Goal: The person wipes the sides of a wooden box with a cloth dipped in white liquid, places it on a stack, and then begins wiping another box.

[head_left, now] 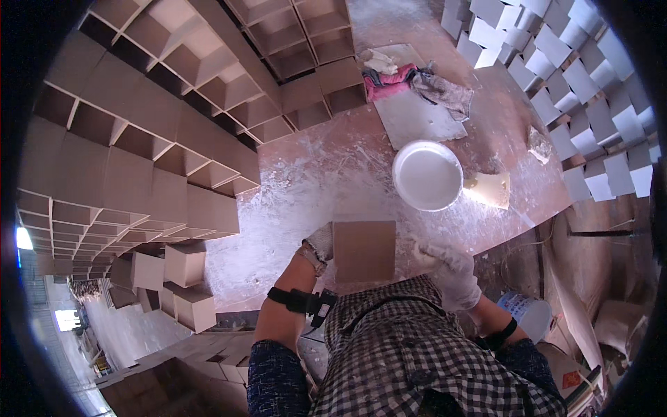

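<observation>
A plain brown, square-faced cardboard box (365, 250) sits at the near middle of the white-smeared reddish tabletop (313, 174), close to the checked black-and-white apron (389, 333). The grey-gloved left hand (319, 243) is against its left side, the fingers partly hidden, so I cannot tell how firmly they grasp. The white-gloved right hand (450, 270) is just right of the box, apart from it, fingers bunched; whether they pinch anything is unclear. With only one side steadied, a push could skid the box; a far-reaching right hand could knock the round white tub (427, 175), spilling its white contents.
</observation>
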A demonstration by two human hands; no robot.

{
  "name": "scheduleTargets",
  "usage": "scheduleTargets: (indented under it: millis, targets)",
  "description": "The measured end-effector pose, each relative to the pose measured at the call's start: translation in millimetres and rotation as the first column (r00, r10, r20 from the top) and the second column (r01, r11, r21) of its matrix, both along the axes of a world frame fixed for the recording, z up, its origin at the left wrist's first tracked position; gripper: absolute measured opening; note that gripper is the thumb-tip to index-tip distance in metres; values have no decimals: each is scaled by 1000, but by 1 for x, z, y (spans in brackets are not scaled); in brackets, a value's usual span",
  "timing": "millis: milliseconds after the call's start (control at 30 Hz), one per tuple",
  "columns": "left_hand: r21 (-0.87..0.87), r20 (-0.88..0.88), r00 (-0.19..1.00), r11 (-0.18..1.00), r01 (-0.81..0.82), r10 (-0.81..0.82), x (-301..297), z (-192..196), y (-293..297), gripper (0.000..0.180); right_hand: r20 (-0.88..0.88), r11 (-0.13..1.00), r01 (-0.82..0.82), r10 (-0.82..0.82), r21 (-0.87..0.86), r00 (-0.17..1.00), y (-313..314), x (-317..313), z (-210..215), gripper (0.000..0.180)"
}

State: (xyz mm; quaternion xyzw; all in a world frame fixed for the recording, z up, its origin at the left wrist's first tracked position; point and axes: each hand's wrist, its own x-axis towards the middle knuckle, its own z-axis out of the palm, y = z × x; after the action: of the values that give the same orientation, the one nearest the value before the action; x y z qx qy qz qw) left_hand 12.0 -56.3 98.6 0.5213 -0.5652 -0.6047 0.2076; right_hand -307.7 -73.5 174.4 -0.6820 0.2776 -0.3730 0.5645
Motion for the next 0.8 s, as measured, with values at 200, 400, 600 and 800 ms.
scheduleTargets:
  millis: [200, 400, 600, 800]
  targets:
    - [239, 107, 780, 745, -622, 617, -41, 1, -3, 39, -68, 970, 182, -173, 158, 983, -22, 29, 14, 21]
    - [447, -76, 648, 607, -658, 758, -41, -1, -21, 44, -240, 865, -19, -118, -501, 963, -44, 54, 19, 38]
    - [314, 127, 842, 784, -536, 525, -33, -24, -36, 47, -547, 814, -259, -86, -521, 833, -28, 72, -12, 44]
    - [193, 302, 906, 911, -364, 298, -21, -52, -32, 47, -489, 736, -225, -162, -638, 857, -32, 76, -25, 32]
